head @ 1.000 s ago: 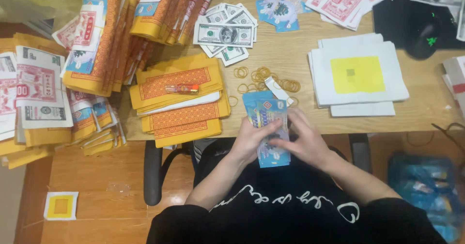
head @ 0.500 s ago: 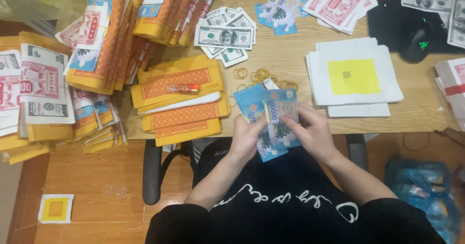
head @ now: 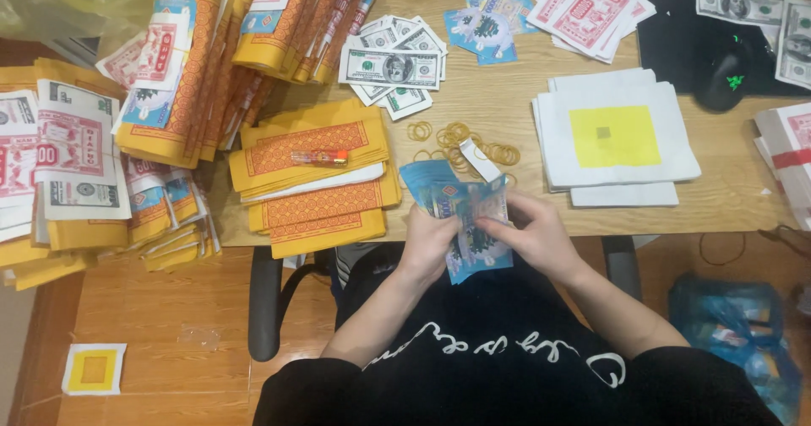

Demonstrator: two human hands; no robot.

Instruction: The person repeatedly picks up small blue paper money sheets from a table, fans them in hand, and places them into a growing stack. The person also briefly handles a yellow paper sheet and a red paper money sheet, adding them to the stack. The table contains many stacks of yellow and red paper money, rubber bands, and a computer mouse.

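Note:
Both my hands hold a fanned bundle of blue paper notes (head: 460, 215) over my lap, just in front of the wooden table's near edge (head: 515, 223). My left hand (head: 427, 244) grips the lower left of the bundle. My right hand (head: 536, 236) holds its right side, fingers on the top note. Several yellow rubber bands (head: 460, 139) lie on the table just beyond the bundle, with a small white strip (head: 479, 159) among them.
Yellow-and-orange paper stacks (head: 317, 181) with a small lighter (head: 319, 157) lie to the left. Green paper notes (head: 390, 67), blue notes (head: 486, 20), pink notes (head: 591, 12) sit farther back. White sheets with a yellow square (head: 612, 139) lie right. A black mouse (head: 725, 75) sits far right.
The blue bundle has been spread out wider into a fan and shifted slightly between my hands; my right hand moved to the bundle's right side.

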